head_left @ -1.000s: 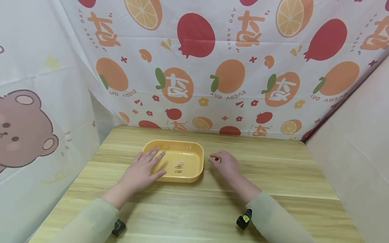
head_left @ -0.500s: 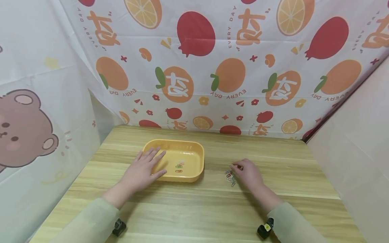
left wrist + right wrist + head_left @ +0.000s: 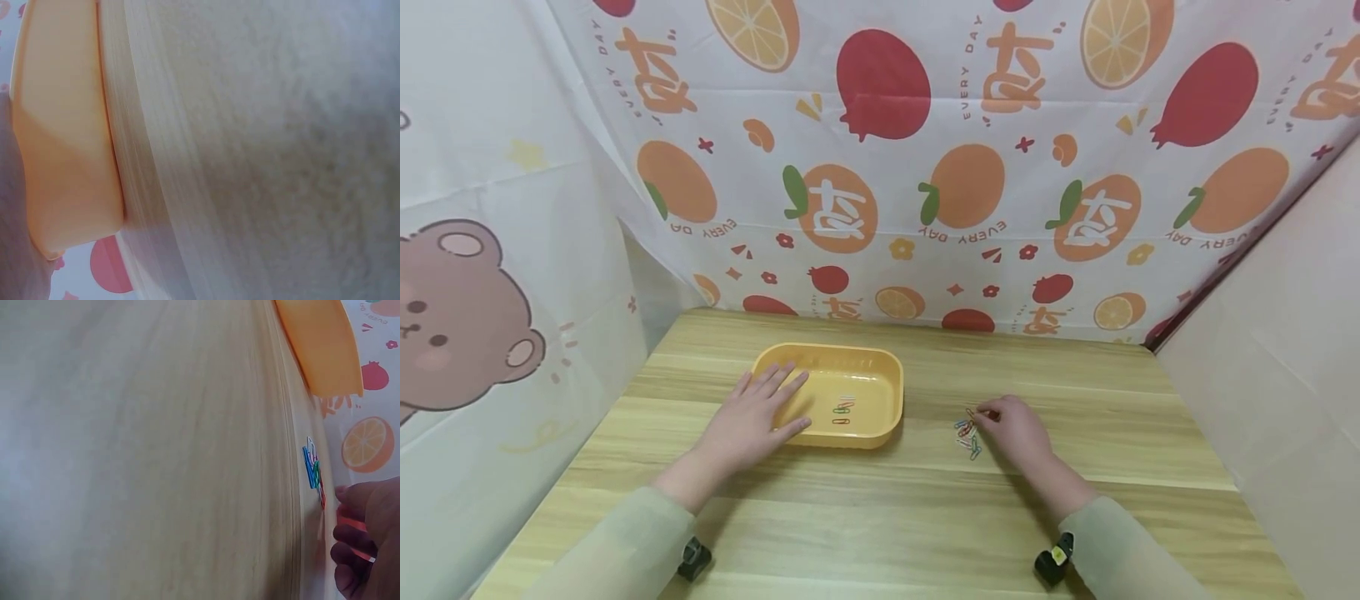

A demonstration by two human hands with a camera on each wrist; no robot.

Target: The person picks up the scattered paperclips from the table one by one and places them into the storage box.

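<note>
My left hand point(image 3: 745, 421) lies over the left side of a yellow plastic tray point(image 3: 891, 404), fingers spread and straight across its rim. A few paper clips point(image 3: 842, 410) in red, green and pale colours lie on the tray's floor. To the right of the tray, my right hand point(image 3: 1018, 429) pinches a reddish paper clip point(image 3: 971, 413) between thumb and forefinger. It is at the upper edge of a small pile of coloured paper clips point(image 3: 967, 442) on the table. In the right wrist view, blue, green and red clips point(image 3: 310, 467) show beside my fingertips; the pinched clip cannot be made out there.
The wood-grain table point(image 3: 880, 517) is bounded at the back by a fruit-print cloth point(image 3: 887, 192). A bear-print cloth point(image 3: 467, 317) hangs at the left and a pale wall point(image 3: 1277, 358) rises at the right. A small black device point(image 3: 1054, 562) sits at my right wrist.
My right hand has moved right and toward me, from beside the tray to the clip pile, where it now pinches a clip. My left hand and the tray have stayed in place.
</note>
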